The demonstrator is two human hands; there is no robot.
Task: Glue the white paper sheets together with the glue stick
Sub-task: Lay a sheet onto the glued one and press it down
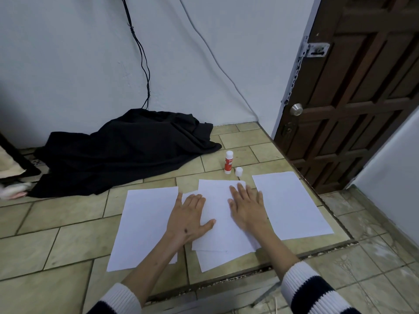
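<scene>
Head view: the left hand [189, 217] and right hand [247, 206] both lie flat, fingers straight and slightly spread, pressing the middle stack [221, 232] of white sheets on the tiled floor [68, 241]. Single sheets lie just left [142, 225] and right [290, 205] of the stack. The glue stick [228, 162] stands beyond the stack, its cap [238, 171] beside it.

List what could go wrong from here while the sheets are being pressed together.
1. The middle stack sits skewed: a lower sheet's corner pokes out at the near edge, so pressing with the left hand and right hand may fix it misaligned.
2. The glue stick stands uncapped, its cap beside it; it may dry out or get knocked over.
3. The left sheet lies partly under the left wrist and may shift.
</scene>
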